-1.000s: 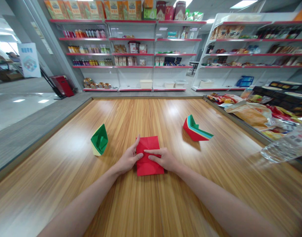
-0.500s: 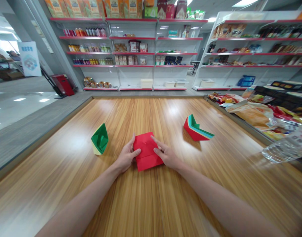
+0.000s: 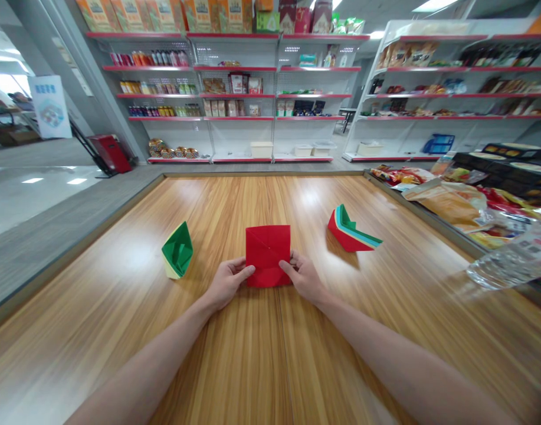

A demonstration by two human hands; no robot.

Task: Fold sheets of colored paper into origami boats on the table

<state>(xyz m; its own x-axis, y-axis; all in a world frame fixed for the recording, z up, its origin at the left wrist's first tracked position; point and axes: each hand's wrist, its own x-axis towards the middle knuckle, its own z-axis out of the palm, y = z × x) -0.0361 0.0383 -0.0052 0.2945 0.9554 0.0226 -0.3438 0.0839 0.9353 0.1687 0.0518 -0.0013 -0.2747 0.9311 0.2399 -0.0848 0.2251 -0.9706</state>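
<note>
A red sheet of folded paper (image 3: 268,251) is held up between my hands, roughly square, with crease lines across its face. My left hand (image 3: 229,282) pinches its lower left edge, thumb in front and fingers behind. On the lower right edge my right hand (image 3: 303,275) grips it the same way. To the left on the table stands a folded paper boat (image 3: 179,251), green inside and pale yellow outside. A second paper boat (image 3: 350,231), with red, yellow, blue and green layers, lies to the right.
The wooden table (image 3: 217,366) has a raised dark rim. At its right lie a clear plastic bottle (image 3: 502,265), snack packets (image 3: 449,203) and dark boxes (image 3: 509,174). Stocked shelves (image 3: 235,119) stand beyond the far edge, and a red case (image 3: 111,153) at the left.
The red paper has been tipped upright and turned straight, its face now towards me. Both hands have kept hold of its edges. The two boats stay where they were.
</note>
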